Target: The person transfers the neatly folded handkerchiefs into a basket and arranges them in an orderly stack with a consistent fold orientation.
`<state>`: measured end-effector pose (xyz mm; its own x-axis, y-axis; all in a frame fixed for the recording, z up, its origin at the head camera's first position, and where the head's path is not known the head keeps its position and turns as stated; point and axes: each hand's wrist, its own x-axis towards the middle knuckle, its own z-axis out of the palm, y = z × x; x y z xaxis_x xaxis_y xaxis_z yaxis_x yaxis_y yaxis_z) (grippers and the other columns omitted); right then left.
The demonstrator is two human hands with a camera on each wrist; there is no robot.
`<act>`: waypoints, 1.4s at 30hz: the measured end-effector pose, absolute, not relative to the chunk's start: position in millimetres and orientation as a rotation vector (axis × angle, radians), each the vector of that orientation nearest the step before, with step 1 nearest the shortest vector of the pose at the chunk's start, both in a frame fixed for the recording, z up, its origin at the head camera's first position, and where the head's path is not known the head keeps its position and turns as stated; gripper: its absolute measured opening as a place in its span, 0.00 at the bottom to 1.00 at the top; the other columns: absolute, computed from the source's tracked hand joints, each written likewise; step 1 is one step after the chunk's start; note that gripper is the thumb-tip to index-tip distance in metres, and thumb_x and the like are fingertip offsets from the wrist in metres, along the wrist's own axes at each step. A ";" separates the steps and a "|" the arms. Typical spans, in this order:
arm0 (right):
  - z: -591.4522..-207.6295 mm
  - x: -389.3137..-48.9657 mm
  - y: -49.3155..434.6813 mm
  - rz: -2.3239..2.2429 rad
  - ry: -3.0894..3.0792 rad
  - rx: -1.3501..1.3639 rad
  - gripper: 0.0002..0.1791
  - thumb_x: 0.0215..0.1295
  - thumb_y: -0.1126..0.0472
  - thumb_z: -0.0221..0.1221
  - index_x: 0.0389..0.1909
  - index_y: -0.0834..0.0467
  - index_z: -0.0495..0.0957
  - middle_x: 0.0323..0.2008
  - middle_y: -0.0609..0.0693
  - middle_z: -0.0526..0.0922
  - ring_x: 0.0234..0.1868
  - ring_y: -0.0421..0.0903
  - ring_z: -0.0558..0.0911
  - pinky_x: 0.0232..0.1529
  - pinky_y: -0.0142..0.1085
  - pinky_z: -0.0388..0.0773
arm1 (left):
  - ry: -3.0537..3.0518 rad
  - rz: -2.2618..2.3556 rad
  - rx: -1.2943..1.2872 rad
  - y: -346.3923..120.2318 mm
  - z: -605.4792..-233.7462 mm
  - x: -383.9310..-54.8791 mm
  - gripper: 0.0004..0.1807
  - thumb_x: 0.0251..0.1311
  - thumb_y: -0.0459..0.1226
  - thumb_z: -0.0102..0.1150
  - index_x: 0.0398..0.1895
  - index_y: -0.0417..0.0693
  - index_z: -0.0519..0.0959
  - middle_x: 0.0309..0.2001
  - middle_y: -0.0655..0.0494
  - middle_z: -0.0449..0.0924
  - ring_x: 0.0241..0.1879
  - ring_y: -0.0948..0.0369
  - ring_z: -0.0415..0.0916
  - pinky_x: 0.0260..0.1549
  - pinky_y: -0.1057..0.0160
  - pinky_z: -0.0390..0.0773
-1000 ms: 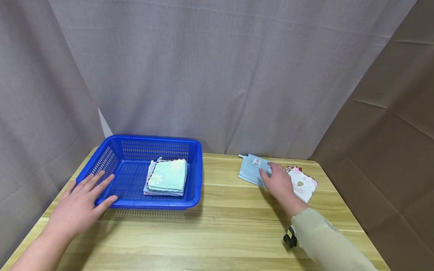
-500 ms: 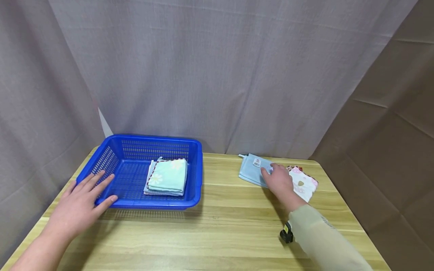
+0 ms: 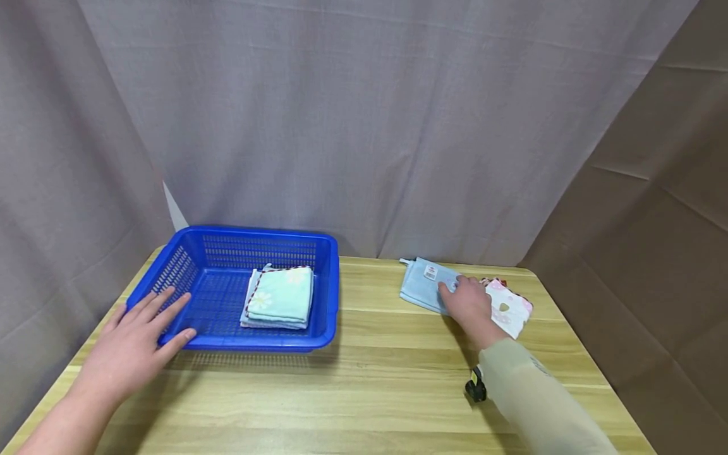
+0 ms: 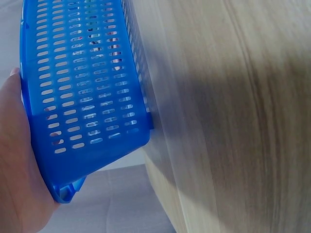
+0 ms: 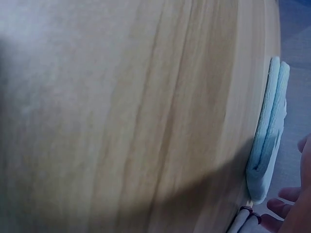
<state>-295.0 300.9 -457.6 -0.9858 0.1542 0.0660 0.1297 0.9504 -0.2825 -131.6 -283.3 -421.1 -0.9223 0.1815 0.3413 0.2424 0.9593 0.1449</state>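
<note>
My left hand rests on the front left corner of a blue plastic basket, fingers spread over the rim. In the left wrist view the hand lies against the basket's rim beside its slotted wall. My right hand is over the right end of a folded light blue towel with a white label, covering part of it. In the right wrist view its fingers are loosely bent near the folded towel, with nothing held. A folded mint towel with a flower print tops a small stack inside the basket.
A white and pink patterned cloth with a red edge lies right of the right hand. A black device sits at the right wrist. Grey curtain stands behind the wooden table, and a brown panel at right.
My right hand has shifted slightly, and its forearm and wrist device have moved a little left and up in the head view. The left hand, basket and towels stay in place.
</note>
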 end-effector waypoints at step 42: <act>-466.2 -310.0 310.9 0.410 -3.134 -0.416 0.47 0.63 0.32 0.55 0.56 0.76 0.73 0.56 0.74 0.68 0.58 0.70 0.65 0.58 0.63 0.63 | -2.754 -0.269 -0.325 -283.3 -422.9 -130.8 0.36 0.67 0.58 0.54 0.74 0.55 0.65 0.71 0.40 0.63 0.68 0.34 0.58 0.70 0.34 0.35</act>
